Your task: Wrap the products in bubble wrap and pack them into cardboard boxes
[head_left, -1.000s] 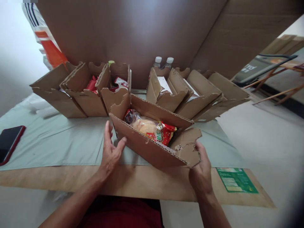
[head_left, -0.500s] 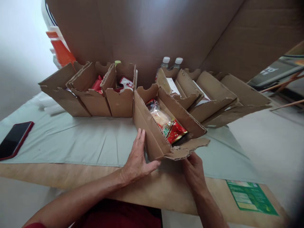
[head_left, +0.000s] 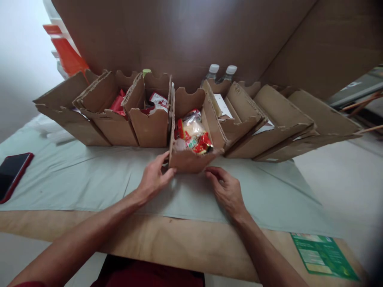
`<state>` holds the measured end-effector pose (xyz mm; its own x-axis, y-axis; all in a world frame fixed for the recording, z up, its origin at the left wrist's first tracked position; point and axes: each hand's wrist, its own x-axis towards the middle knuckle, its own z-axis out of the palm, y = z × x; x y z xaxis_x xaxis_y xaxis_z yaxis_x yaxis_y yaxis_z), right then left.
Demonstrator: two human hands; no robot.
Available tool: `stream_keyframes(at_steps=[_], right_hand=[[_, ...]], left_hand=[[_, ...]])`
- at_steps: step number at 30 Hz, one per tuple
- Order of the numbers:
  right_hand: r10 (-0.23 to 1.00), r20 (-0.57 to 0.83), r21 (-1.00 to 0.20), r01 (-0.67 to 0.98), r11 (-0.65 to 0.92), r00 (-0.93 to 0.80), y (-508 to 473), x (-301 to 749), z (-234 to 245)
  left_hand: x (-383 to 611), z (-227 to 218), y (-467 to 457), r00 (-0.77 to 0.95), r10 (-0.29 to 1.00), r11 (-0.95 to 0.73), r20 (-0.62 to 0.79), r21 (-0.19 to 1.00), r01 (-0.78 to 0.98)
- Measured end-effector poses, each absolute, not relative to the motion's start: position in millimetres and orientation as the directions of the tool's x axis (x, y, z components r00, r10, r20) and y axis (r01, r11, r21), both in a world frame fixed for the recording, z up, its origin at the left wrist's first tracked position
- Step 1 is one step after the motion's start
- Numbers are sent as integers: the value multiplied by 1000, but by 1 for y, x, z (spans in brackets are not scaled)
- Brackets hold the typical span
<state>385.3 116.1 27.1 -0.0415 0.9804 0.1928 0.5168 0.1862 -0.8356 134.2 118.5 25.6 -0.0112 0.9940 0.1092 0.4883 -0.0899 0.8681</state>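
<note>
A narrow open cardboard box (head_left: pixel 187 160) stands in the middle of a row of like boxes, pushed in between its neighbours. It holds snack packets (head_left: pixel 193 134) in red and clear wrap. My left hand (head_left: pixel 154 178) touches the box's near left corner with fingertips, fingers loosely apart. My right hand (head_left: pixel 226 189) rests on the cloth just at the box's near right corner, fingers slightly curled, holding nothing.
Boxes to the left (head_left: pixel 148 127) hold red packets; boxes to the right (head_left: pixel 231 129) lean over. Two capped bottles (head_left: pixel 221 73) stand behind, before a tall cardboard wall (head_left: pixel 185 36). A dark phone (head_left: pixel 12 173) lies far left on the pale cloth (head_left: pixel 89 183). A green label (head_left: pixel 323 255) lies bottom right.
The box with snacks has been turned lengthwise and slid back into the gap in the row. Both hands followed it forward, and my right hand has come off its flap.
</note>
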Motion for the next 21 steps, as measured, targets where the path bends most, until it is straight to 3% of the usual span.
stream_keyframes(at_steps=[3,11,17,21], right_hand=[[978,203,-819,539,197,-48,123,382,14],[905,368,-659,626,417,-214,116,388,0],[853,457,-559,664,496,-253,119,388,-5],[854,426,-589,624,513,-299,113,370,21]], left_hand=[[130,25,155,-100,994,30,32,826,563],[131,11,193,-108,994,55,14,785,617],[116,12,134,163,983,-168,81,748,642],[100,6,56,451,886,-437,110,525,730]])
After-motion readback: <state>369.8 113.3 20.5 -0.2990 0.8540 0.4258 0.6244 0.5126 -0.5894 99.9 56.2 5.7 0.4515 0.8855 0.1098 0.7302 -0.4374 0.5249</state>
